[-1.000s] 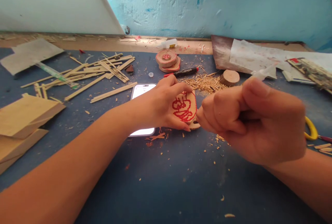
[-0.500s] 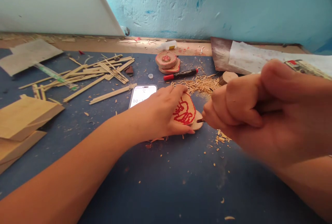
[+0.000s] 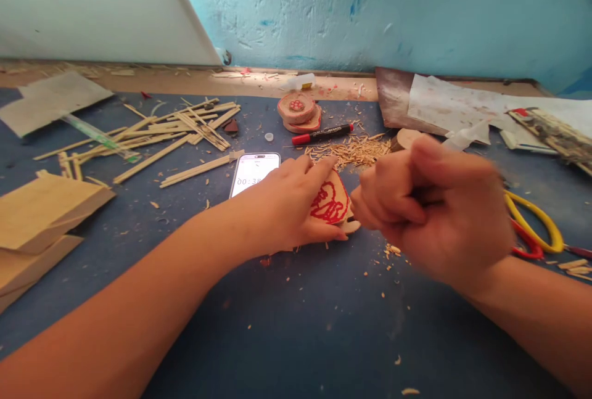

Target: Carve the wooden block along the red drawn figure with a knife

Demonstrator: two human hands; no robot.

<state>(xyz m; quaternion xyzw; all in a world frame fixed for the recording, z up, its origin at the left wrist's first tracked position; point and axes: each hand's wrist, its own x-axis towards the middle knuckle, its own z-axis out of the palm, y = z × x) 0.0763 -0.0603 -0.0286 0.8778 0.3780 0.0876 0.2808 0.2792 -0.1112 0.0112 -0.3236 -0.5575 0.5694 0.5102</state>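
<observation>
My left hand [image 3: 289, 201] lies over a wood slice [image 3: 333, 200] with a red line drawing on its face, thumb along the near edge and fingers over the far side. Beneath that slice, another pale wood piece [image 3: 352, 226] pokes out at the right. Closed in a fist, my right hand [image 3: 416, 208] is slightly blurred and grips a thin dark-tipped tool [image 3: 351, 219]. Only the tool's tip shows, close against the right edge of the wood; its handle is hidden in the fist.
Behind the hands are a phone [image 3: 254, 171], a red marker [image 3: 321, 134], stacked wood slices [image 3: 298, 109] and shavings [image 3: 354, 151]. Thin sticks [image 3: 176, 127] and paper-brown blocks [image 3: 46, 211] lie left. Yellow-and-red-handled scissors [image 3: 539, 220] are at right, below a stained paper sheet [image 3: 439, 103].
My right hand has moved left and away from me, its fist nearer the wood, uncovering the scissors at right. My left hand has stayed on the slice.
</observation>
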